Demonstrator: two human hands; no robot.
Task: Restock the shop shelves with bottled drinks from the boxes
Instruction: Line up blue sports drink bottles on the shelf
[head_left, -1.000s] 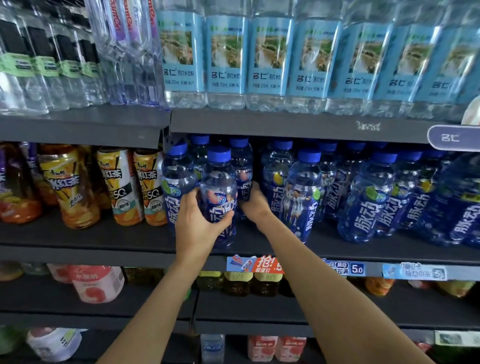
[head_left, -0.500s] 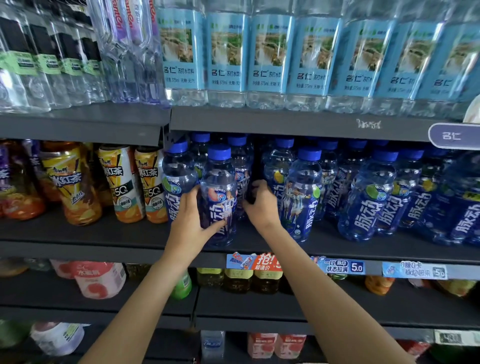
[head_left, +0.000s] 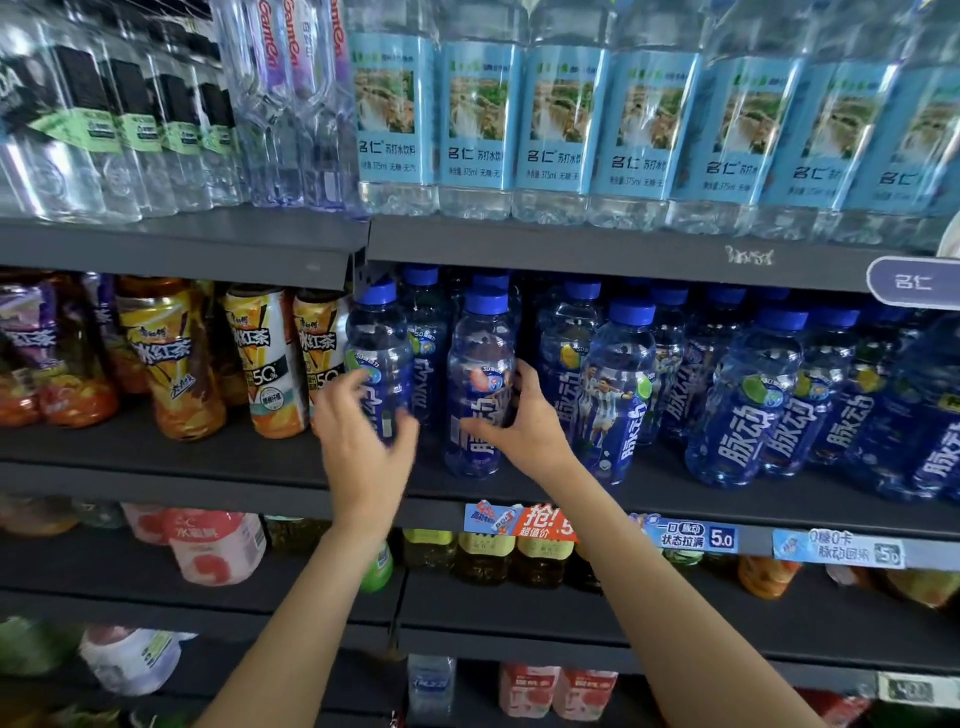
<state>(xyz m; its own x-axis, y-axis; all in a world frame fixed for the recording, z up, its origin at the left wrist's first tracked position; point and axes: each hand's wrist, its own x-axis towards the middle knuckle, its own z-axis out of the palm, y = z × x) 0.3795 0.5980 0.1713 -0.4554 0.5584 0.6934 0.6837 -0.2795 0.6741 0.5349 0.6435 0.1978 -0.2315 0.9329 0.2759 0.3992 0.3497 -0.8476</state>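
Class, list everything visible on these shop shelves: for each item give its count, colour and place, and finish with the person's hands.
Soda water bottles: about seven, clear with light blue labels, top shelf right.
Clear water bottles: several, black and green labels, top shelf left.
Blue drink bottles: many, blue caps, middle shelf right.
Held blue bottle: one, middle shelf front.
Iced tea bottles: several, yellow-orange, middle shelf left.
Price tags: several, blue and red, shelf edge.
Left hand: open, blurred, beside a bottle.
Right hand: grips the held bottle.
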